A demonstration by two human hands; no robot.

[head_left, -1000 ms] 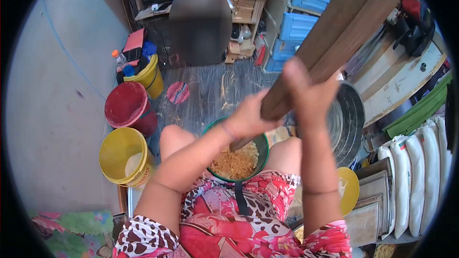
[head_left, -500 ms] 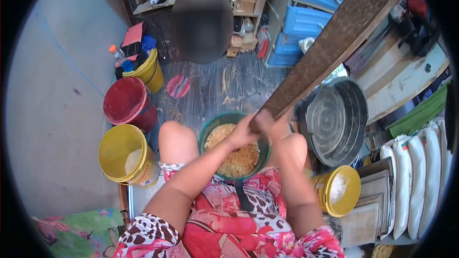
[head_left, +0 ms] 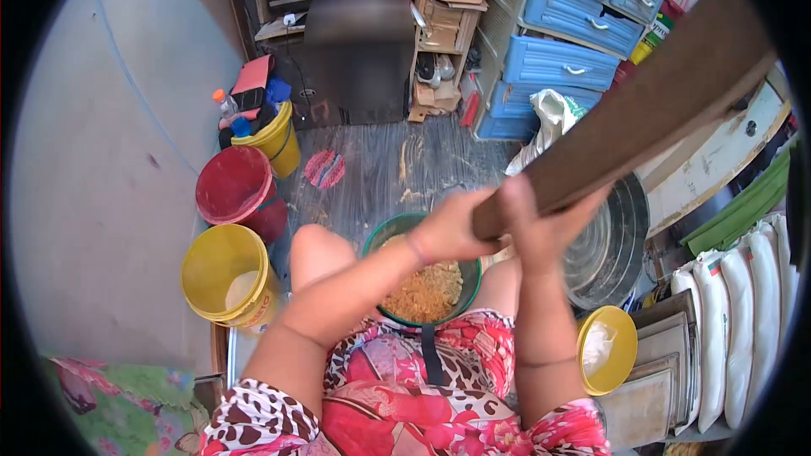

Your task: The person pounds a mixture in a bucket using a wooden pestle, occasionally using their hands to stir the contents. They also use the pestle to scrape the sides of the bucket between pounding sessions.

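A long, dark brown wooden beam [head_left: 642, 110] slants from near my lap toward the upper right, its far end blurred. My left hand [head_left: 456, 226] is wrapped around its lower end. Just to the right, my right hand [head_left: 542, 224] grips the same beam, thumb over the top and fingers on the far side. Beneath the hands, a green tub [head_left: 372, 245] sits between my knees, holding crumbly golden-brown material [head_left: 427, 291]. My forearms and left hand hide part of the tub.
On the left stand a yellow bucket [head_left: 196, 274], a red bucket [head_left: 220, 194] and another yellow bucket [head_left: 283, 139]. To the right are a large black basin [head_left: 629, 241], a yellow pail [head_left: 621, 363] with white contents, and white filled bags [head_left: 718, 329]. Blue drawers [head_left: 562, 63] stand behind.
Both hands have lifted the beam's lower end, shifting it slightly right. The beam looks larger and closer, and more of the tub's contents show below. The whole view has tilted slightly.
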